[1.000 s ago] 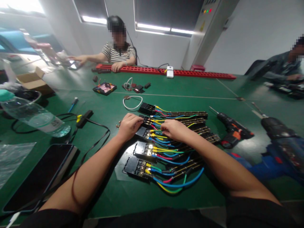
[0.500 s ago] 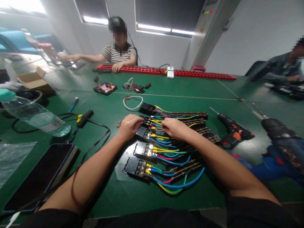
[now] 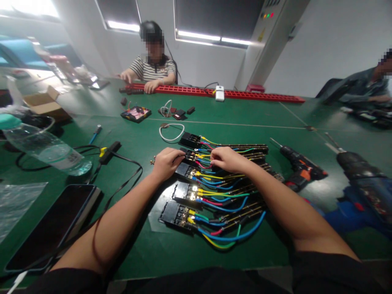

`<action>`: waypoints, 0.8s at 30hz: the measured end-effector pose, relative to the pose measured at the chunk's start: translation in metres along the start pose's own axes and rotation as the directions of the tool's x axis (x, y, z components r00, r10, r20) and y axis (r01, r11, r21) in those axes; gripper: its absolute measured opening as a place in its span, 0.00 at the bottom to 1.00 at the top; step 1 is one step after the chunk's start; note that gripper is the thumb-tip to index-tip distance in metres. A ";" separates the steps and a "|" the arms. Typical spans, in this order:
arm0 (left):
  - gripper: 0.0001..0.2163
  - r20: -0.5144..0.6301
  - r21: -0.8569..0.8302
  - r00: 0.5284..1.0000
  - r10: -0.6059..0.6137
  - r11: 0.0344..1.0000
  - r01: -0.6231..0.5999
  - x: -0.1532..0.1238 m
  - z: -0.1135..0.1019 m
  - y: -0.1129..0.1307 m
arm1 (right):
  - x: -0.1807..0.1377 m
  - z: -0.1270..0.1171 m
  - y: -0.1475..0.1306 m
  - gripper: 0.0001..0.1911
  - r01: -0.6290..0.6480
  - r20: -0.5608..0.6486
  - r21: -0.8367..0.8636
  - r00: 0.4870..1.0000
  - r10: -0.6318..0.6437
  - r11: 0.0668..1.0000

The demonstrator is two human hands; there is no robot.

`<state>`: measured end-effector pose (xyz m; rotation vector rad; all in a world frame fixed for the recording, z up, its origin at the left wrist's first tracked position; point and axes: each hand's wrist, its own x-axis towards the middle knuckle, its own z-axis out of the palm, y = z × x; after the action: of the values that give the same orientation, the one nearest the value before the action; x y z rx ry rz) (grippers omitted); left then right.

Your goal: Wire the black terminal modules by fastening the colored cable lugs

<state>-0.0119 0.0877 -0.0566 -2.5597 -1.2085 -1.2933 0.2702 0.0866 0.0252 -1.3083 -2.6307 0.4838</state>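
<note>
Several black terminal blocks [image 3: 183, 190] stand in a column on the green table, with coloured wires running from them to slotted strips on the right. My left hand [image 3: 167, 164] is closed at the left end of the second block from the far side [image 3: 190, 156], thumb and fingertips on it. Just right of that block, my right hand [image 3: 226, 158] is pinched closed over its wires, and a red-sleeved wire [image 3: 203, 165] leads into the fingertips. The fingertips partly hide what they grip. Small brass-coloured screws [image 3: 152, 161] lie beside my left hand.
On the right lie an orange-black power drill [image 3: 301, 167] and a blue drill [image 3: 358, 196]. To the left are a bottle [image 3: 58, 153], a phone [image 3: 52, 228] and a black cable [image 3: 128, 181]. A co-worker [image 3: 156, 67] sits behind a long red strip [image 3: 245, 95]; another person is at far right.
My right hand has moved slightly right and away from me, and the nearer wires have shifted a little. My left hand stays put. The co-worker's outstretched hand has drawn back to the red strip.
</note>
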 end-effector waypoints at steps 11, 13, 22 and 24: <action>0.08 0.003 -0.003 1.000 -0.024 1.000 0.024 0.000 0.000 -0.001 | 0.012 -0.010 0.009 0.05 -0.048 0.042 0.113 0.998 0.043 0.992; 0.08 -0.005 -0.004 0.999 -0.039 0.999 0.039 0.000 0.001 -0.001 | 0.013 -0.010 0.009 0.05 -0.054 0.044 0.115 0.998 0.049 0.992; 0.08 0.012 0.013 0.998 -0.067 0.998 0.066 0.003 -0.001 -0.004 | 0.015 -0.002 0.005 0.05 -0.032 0.054 0.026 0.998 0.031 0.999; 0.08 0.018 -0.026 0.997 -0.074 0.997 0.074 0.006 -0.003 -0.005 | 0.015 0.000 0.002 0.04 -0.001 0.052 -0.039 0.999 0.003 0.999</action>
<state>-0.0144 0.0942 -0.0519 -2.5730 -1.3096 -1.3130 0.2624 0.0994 0.0245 -1.3270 -2.6947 0.4748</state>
